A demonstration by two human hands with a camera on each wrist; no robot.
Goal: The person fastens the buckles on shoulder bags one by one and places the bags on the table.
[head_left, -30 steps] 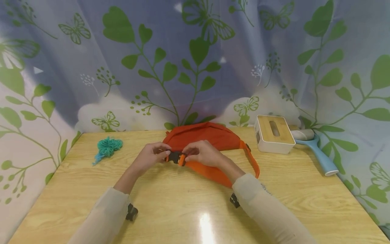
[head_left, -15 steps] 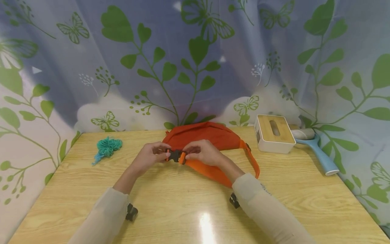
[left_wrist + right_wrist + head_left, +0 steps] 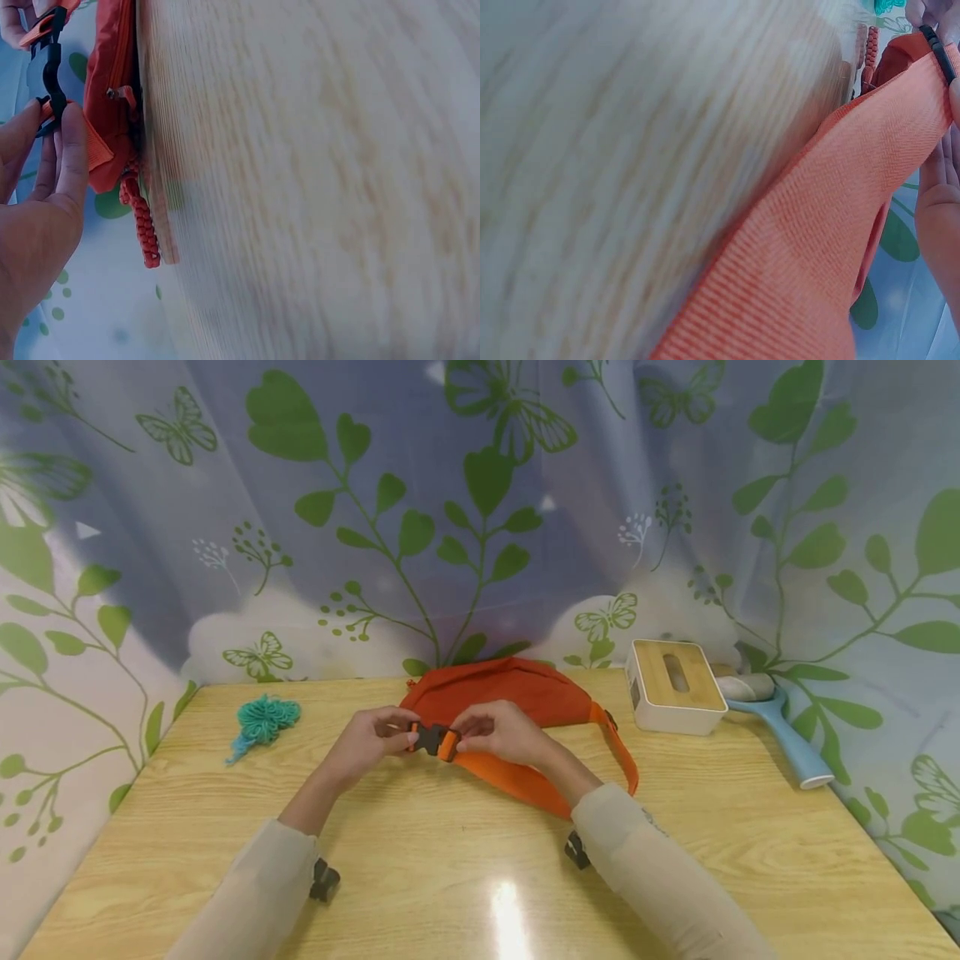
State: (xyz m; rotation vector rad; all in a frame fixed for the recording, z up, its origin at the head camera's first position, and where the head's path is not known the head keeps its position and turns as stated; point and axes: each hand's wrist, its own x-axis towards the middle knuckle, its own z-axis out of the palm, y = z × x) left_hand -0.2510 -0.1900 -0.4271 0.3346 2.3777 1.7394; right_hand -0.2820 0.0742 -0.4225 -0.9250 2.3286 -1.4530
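A red-orange waist pack (image 3: 506, 692) lies at the back of the table. Its black side-release buckle (image 3: 430, 738) is held up in front of it, and the two halves look joined. My left hand (image 3: 369, 742) pinches the buckle's left end between thumb and fingers. At the other end, where the orange strap (image 3: 517, 783) loops through, my right hand (image 3: 506, 737) pinches it. The left wrist view shows the buckle (image 3: 49, 69) side-on, with the pack's zipper and braided pull (image 3: 142, 225) beside it. In the right wrist view the wide strap (image 3: 810, 202) hides much of the pack.
On the left of the wooden table (image 3: 450, 860) lies a bundle of teal yarn (image 3: 266, 720). To the right stands a white tissue box (image 3: 677, 687) with a wooden lid, beside a blue-handled lint roller (image 3: 787, 735). A patterned curtain (image 3: 480, 527) hangs behind the table.
Both hands keep their places on the buckle. The buckle has risen and turned slightly, so more of its broad face shows in the head view.
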